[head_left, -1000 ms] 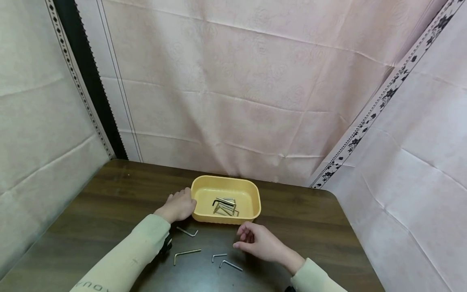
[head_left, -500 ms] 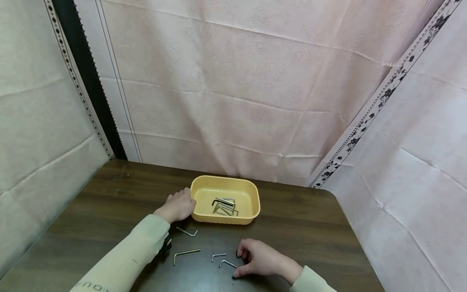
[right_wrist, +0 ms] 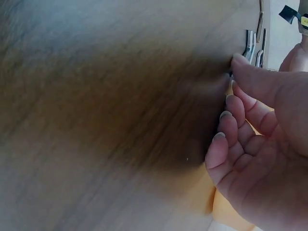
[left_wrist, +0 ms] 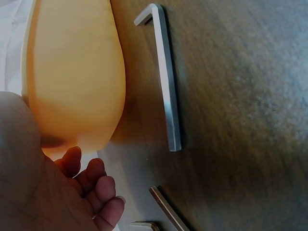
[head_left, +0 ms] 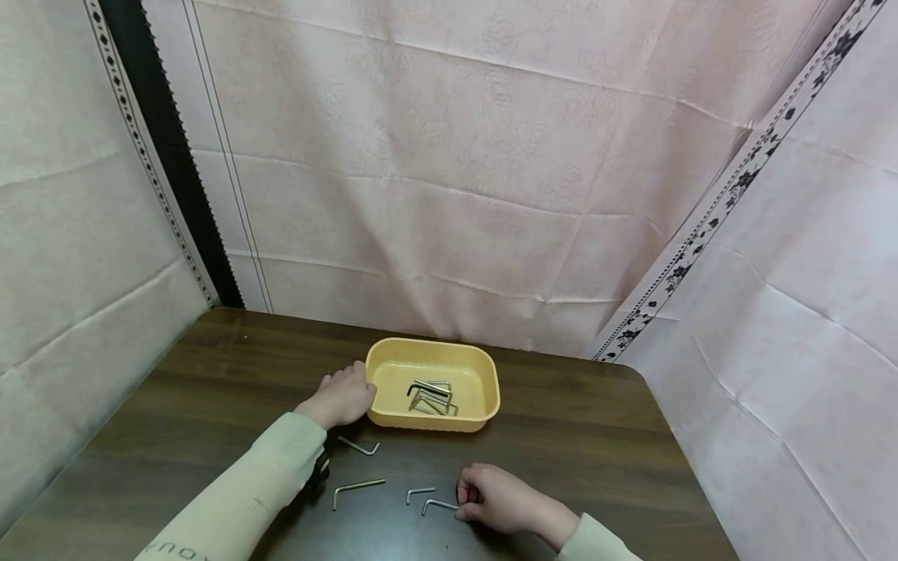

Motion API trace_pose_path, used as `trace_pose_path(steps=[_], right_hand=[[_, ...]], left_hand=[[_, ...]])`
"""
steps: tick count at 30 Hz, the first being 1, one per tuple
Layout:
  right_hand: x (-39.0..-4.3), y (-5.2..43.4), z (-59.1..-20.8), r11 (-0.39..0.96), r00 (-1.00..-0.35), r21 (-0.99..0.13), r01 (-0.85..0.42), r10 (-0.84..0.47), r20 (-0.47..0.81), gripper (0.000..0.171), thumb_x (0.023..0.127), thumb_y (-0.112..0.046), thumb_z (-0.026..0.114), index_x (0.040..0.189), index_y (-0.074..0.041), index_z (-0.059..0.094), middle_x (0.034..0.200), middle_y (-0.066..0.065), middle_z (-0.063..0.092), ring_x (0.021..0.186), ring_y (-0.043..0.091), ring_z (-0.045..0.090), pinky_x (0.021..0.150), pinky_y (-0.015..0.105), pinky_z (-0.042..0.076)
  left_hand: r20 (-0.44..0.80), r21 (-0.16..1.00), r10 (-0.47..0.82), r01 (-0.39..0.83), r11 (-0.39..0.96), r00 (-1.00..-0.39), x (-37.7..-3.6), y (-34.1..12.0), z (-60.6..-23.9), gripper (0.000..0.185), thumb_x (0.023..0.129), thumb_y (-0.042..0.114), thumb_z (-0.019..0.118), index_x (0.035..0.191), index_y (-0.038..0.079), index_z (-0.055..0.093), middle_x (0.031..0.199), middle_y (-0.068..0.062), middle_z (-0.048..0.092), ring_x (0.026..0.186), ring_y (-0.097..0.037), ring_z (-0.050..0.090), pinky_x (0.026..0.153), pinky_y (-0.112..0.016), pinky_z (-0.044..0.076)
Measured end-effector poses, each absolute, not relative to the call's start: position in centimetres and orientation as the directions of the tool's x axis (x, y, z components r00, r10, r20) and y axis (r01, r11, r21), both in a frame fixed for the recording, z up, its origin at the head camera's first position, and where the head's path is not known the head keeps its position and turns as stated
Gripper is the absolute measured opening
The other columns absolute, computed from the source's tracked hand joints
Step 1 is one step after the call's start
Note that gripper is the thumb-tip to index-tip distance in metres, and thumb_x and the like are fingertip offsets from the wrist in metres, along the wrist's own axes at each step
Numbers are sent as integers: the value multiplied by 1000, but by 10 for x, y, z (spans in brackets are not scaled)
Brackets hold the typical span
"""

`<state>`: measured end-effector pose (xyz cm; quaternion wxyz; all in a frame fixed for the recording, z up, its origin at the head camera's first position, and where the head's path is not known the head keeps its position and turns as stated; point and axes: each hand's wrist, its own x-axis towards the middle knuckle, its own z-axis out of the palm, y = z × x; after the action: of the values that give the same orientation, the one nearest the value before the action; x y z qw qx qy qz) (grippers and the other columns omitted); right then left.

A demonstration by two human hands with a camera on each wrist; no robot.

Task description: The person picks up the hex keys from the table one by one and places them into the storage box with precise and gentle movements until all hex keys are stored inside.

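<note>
My left hand (head_left: 341,396) grips the left end of a yellow plastic tray (head_left: 484,366). In the left wrist view its fingers (left_wrist: 102,187) curl beside the tray wall. Several hex keys lie inside, among them a black hex key (head_left: 428,388). At the front of the table my right hand (head_left: 501,502) pinches the long end of a silver hex key (head_left: 438,504) between thumb and fingers. That key still lies on the table. Just behind it is a smaller hex key (head_left: 421,491). In the right wrist view the fingers partly hide the pinched end.
A brass-coloured hex key (head_left: 359,485) lies left of the small one. Another silver hex key (head_left: 359,446) is near the left wrist, in front of the tray. The dark wooden table (head_left: 596,436) is bordered by pale curtains (head_left: 456,195) at the back and sides.
My right hand has come away from the tray's front edge, toward me and down, and now pinches the silver hex key. The left hand and tray stay put.
</note>
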<state>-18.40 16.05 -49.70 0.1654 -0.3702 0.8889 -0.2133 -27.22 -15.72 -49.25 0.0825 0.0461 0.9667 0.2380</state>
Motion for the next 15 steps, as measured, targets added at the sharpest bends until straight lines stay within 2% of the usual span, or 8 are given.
trace_pose_path(steps=[7, 15], right_hand=[[-183, 160, -499, 637, -685, -486, -599, -722, -102, 16, 87, -20, 72, 79, -20, 58, 73, -15, 46, 65, -2, 45, 60, 17, 39], [-182, 160, -500, 658, -704, -477, -583, -702, -109, 13, 93, -18, 64, 82, -18, 56, 76, -15, 47, 70, 1, 46, 66, 21, 42]], left_hand=[[-145, 460, 123, 43, 887, -982, -274, -157, -492, 40, 100, 29, 40, 123, -4, 44, 92, -9, 50, 84, -26, 47, 87, -50, 34], [-147, 466, 130, 47, 884, -980, -274, -157, -493, 38, 100, 28, 40, 121, -4, 44, 90, -8, 50, 82, -26, 47, 85, -49, 34]])
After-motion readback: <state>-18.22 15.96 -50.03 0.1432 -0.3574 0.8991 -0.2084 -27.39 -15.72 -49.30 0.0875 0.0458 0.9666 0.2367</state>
